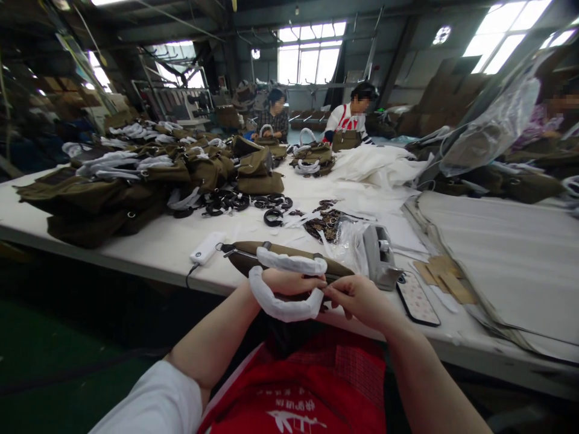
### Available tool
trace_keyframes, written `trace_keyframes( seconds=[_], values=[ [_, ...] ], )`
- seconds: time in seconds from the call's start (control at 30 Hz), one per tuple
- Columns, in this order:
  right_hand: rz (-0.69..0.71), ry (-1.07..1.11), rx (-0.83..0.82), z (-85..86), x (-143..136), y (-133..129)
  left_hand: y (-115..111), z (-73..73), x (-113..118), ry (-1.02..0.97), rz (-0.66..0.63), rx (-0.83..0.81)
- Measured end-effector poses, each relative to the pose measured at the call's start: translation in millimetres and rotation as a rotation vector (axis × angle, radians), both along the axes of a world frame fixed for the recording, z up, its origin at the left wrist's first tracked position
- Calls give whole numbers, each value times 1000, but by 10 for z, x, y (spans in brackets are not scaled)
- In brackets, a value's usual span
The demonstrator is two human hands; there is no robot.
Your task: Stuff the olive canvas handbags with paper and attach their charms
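An olive-green handbag (246, 255) with a zipper along its top lies at the table's front edge, right before me. Its two handles are wrapped in white paper; the near wrapped handle (283, 308) loops over my left wrist. My left hand (294, 282) reaches between the handles, its fingers closed at the bag's top. From the right, my right hand (357, 296) pinches at the same spot, by the end of the near handle. The fingertips of both hands nearly meet there. What lies between them is too small to make out.
Olive bags (104, 187) are heaped at the left. Beyond my bag lie black rings (274, 217) and leopard-print pieces (323, 224). A white power bank (207, 248), a grey tape dispenser (380, 256), a phone (417, 298) and paper sheets (497, 259) flank it. Co-workers (350, 120) sit across the table.
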State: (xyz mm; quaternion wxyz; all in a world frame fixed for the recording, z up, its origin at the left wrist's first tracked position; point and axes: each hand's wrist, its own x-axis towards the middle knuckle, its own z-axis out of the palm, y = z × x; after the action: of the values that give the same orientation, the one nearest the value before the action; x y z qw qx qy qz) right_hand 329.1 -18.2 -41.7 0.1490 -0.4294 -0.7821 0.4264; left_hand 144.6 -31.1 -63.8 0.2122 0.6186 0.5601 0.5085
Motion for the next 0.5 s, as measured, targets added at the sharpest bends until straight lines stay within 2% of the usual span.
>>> trace_keyframes(
  seconds=[0.13, 0.2, 0.27, 0.33, 0.43, 0.5],
  values=[
    [-16, -25, -4, 15, -16, 22, 24, 50, -57, 28, -34, -9],
    [-16, -48, 13, 11, -23, 32, 69, 127, -133, 73, -186, -23],
    [-14, -54, 22, -2, -28, 43, 122, 201, -212, 120, -432, -71],
    [-14, -39, 17, -20, -30, 56, 167, 237, -265, 126, -620, -166],
    [-18, -30, 6, -38, -34, 73, 201, 199, -274, 90, -704, -322],
    [-16, -35, 2, -36, -38, 80, 204, 147, -256, 70, -710, -353]
  ],
)
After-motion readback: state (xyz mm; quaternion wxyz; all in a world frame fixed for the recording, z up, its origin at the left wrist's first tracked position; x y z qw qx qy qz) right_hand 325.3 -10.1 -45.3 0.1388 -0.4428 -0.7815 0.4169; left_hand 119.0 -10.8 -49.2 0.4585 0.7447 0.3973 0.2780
